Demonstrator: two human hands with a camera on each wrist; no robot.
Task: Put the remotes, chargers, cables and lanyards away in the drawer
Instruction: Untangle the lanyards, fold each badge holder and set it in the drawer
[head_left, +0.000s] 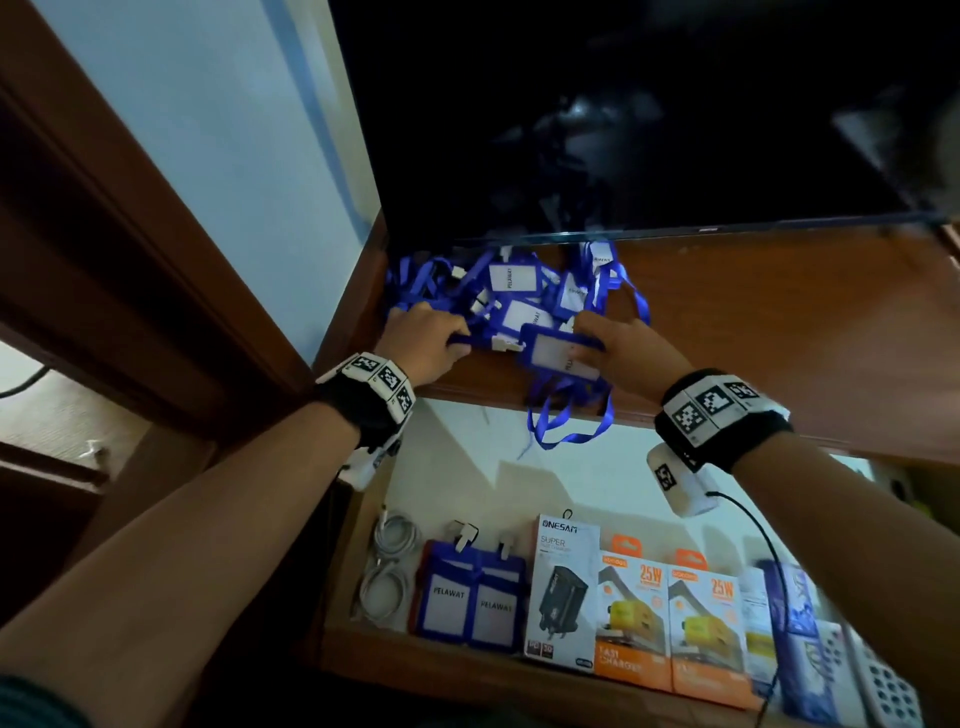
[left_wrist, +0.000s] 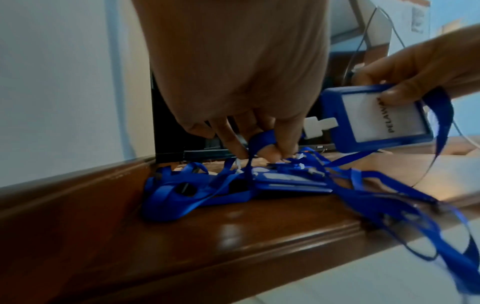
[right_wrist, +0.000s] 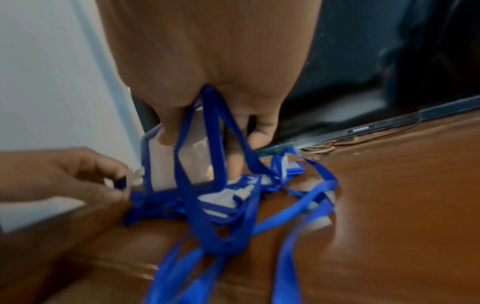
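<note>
Held badge (head_left: 563, 352) pinched in R hand (head_left: 631, 351), long axis L-R toward L hand (head_left: 426, 340) pinching strap (left_wrist: 255, 144), tangled pile (head_left: 511, 291) just behind, drawer (head_left: 467, 657) below.

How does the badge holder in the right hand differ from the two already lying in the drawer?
The badge holder held by the right hand is lifted above the cabinet top, its strap dangling over the edge; the two stored holders lie side by side in the drawer, straps not visible. The held one turns sideways; the stored pair reads upright. All are blue, labelled PELAWAT.
</note>
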